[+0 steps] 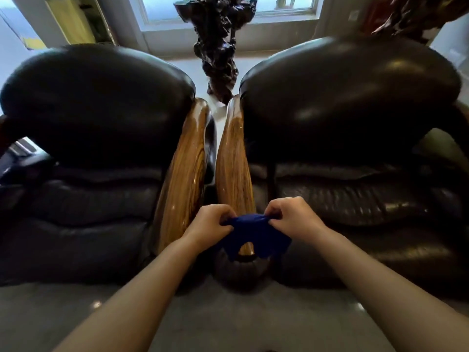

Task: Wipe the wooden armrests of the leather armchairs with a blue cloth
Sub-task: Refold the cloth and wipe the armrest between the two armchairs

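Observation:
Two dark leather armchairs stand side by side, the left armchair (83,153) and the right armchair (355,148). Between them run two glossy wooden armrests, the left one (185,168) and the right one (233,168). A blue cloth (253,235) hangs in the air over the front end of the right armrest. My left hand (208,222) and my right hand (291,217) each pinch its top edge, stretching it between them. The cloth hides the front tip of the right armrest.
A dark gnarled wooden sculpture (218,47) stands behind the gap between the chairs, under a window (228,11). Grey glossy floor (228,321) lies in front of the chairs. Another dark carved piece (416,16) is at the far right.

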Demonstrator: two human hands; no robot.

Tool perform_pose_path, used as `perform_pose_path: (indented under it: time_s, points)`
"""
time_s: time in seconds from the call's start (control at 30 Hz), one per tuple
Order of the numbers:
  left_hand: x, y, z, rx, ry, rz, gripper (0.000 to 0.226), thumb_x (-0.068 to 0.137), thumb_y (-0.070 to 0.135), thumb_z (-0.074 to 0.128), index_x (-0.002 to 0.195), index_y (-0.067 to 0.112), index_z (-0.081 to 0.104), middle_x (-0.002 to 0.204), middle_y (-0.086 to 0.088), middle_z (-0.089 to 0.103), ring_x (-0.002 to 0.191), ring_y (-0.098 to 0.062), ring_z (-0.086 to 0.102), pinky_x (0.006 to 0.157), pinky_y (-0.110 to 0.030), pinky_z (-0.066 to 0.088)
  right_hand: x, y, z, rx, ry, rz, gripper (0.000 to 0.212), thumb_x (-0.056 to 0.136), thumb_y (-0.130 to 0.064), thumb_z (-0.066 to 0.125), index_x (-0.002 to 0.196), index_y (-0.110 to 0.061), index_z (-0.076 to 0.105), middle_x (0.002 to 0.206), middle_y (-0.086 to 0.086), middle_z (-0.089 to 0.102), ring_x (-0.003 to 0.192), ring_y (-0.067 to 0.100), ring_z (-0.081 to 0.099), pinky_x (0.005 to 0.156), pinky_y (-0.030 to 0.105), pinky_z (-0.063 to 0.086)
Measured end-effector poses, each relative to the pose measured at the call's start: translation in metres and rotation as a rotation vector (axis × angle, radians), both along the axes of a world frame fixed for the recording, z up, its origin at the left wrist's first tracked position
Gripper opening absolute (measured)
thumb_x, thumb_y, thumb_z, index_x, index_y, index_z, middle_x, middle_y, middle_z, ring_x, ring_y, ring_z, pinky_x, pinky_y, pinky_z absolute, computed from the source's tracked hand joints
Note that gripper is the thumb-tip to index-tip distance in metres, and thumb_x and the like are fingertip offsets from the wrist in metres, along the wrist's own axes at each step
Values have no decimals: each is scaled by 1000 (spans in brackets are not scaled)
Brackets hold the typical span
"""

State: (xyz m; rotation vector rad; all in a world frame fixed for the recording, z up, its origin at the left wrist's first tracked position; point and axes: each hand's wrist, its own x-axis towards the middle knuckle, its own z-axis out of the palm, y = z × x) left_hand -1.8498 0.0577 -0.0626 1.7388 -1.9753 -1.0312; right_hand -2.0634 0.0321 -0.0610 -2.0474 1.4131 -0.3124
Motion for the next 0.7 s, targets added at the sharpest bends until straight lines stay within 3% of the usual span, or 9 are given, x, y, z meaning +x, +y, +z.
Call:
perform_pose_path:
  time_s: [0.17,0.27,0.37,0.47,0.7]
  points:
    - [-5,14,-34,9,4,-41,21,82,8,62,97,23,63,100,7,63,94,-5,60,84,-28,54,-5,18,-42,32,8,23,18,83,-11,61,95,-23,67,88,-7,64,81,6,61,72,24,53]
    - [-7,17,-48,-10,-23,-65,22,82,7,62,101,18,65,103,2,64,96,-9,60,85,-30,53,-7,22,-63,-2,-7,-13,18,83,-11,62,95,-23,66,83,-12,62,79,4,60,67,20,51]
    - [-7,31,-61,-57,-29,-57,24,81,8,64,102,19,65,98,9,63,88,0,58,81,-18,49,-11,32,-82,-17,-61,-60,20,80,-12,65,94,-26,66,75,-22,55,72,-7,56,58,9,43]
    - [-4,48,-73,-125,-85,-60,26,80,11,66,104,22,65,88,20,50,76,13,48,68,-5,39,-14,48,-98,2,-79,-47,24,79,-14,66,96,-31,64,75,-26,51,73,-12,52,56,8,40]
    - [-9,79,-102,-135,-123,-93,24,81,12,64,101,25,66,79,29,44,81,3,48,79,-22,47,-21,84,-126,35,-122,15,20,83,-15,62,97,-30,63,82,-22,57,75,-9,56,63,8,45]
